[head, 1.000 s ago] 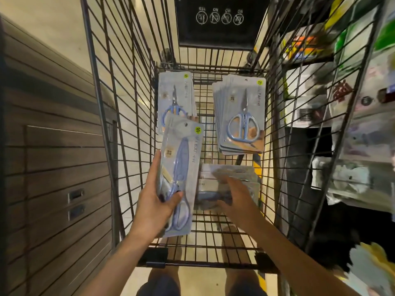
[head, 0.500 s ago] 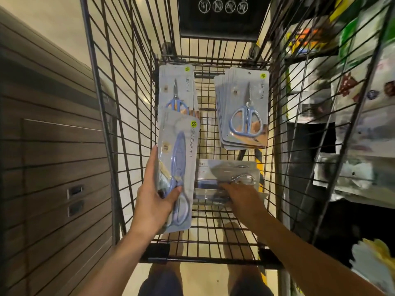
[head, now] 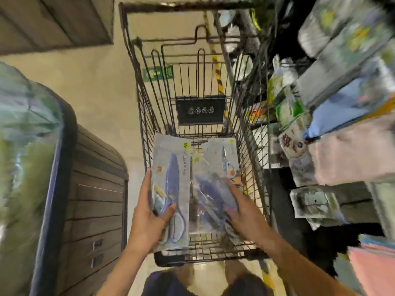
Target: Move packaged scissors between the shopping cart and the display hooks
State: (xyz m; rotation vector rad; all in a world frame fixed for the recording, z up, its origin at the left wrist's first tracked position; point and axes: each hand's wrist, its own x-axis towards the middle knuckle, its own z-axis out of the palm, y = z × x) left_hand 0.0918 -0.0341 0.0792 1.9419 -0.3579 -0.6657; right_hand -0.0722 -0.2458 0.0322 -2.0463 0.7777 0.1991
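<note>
Blue-handled scissors packs fill both our hands above the shopping cart: the left hand grips one pack, thumb across its front. The right hand holds a blurred second pack, its grip unclear; next, we judge, they go up to the display hooks, which we can't make out here.

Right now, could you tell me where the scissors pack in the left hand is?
In the head view, the scissors pack is centre-frame, gripped by the left hand above the shopping cart, left of the right hand's pack.

one shopping cart, two hands, three visible scissors packs: large blue pack, blurred pack, small pack
</note>
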